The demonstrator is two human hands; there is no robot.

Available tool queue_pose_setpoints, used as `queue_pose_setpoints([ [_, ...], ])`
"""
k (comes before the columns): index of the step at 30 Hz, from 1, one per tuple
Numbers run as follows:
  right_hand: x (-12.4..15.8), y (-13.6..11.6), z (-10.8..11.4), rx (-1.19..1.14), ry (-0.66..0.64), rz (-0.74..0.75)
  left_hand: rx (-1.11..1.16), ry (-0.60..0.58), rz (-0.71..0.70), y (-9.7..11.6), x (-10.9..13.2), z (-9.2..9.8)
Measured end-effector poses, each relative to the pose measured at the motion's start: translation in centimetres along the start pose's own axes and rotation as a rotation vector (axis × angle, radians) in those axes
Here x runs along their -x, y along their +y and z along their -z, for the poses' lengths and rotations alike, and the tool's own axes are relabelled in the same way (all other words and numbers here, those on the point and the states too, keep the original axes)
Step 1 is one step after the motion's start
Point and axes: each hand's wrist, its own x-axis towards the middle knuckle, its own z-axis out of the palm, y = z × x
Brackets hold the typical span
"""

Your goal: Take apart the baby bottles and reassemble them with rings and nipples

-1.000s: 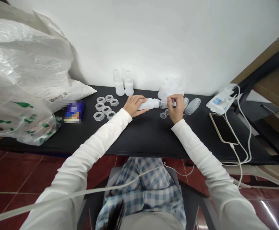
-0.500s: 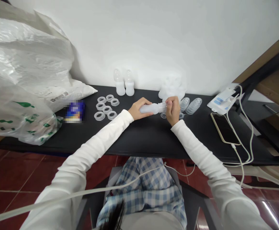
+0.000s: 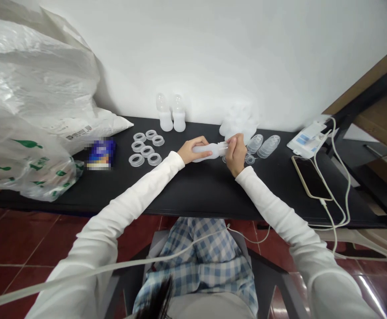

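Note:
A frosted white baby bottle point(image 3: 206, 153) lies sideways in the air over the black table. My left hand point(image 3: 193, 149) is closed around its body. At the bottle's neck end is a clear collar ring point(image 3: 223, 148), and the fingers of my right hand point(image 3: 236, 153) are closed over that end; whatever else they cover is hidden. Just behind my right hand stands a cluster of white bottle bodies point(image 3: 239, 122). Clear domed caps point(image 3: 268, 147) sit to its right, nested together. Small clear pieces point(image 3: 250, 158) lie partly hidden beside my right hand.
Several clear collar rings point(image 3: 136, 160) lie on the black table point(image 3: 193, 190), left of my hands. Two capped bottles point(image 3: 179, 115) stand by the wall. Plastic bags point(image 3: 37, 88) and a blue packet point(image 3: 100, 154) occupy the left; a phone point(image 3: 311, 178) with white cables is on the right.
My right hand has shifted slightly left along the bottle's neck end, so less of the clear end shows. My left hand keeps its hold. The whole view has moved a little.

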Motion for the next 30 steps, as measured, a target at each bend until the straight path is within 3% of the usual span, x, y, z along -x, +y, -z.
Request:
queue_pose_setpoints([
  [5, 0.0, -0.9, 0.1, -0.001, -0.004, -0.074, -0.384, 0.067, -0.175, -0.6, 0.5, -0.2],
  [9, 0.0, -1.5, 0.3, 0.032, 0.008, -0.114, -0.674, 0.162, -0.45, -1.8, 0.3, -0.4],
  [13, -0.3, -1.5, 0.2, 0.087, -0.048, -0.182, -0.83, 0.174, -0.612, -2.3, -0.1, -0.1],
  [17, -0.9, -1.1, 0.5, 0.123, -0.082, -0.168, -0.817, 0.152, -0.524, -1.6, -0.2, -0.1],
  [22, -1.4, -0.6, 1.9, 0.197, -0.125, -0.022, -0.732, 0.193, -0.331, -0.4, 0.0, -0.8],
  [27, -1.8, 0.3, 3.8, 0.295, -0.033, 0.156, -0.687, 0.498, -0.061, -0.7, 0.0, -0.1],
  [30, -1.7, 0.7, 4.4, 0.363, -0.274, 0.255, -0.579, 0.726, 0.085, -1.6, -0.3, 0.9],
])
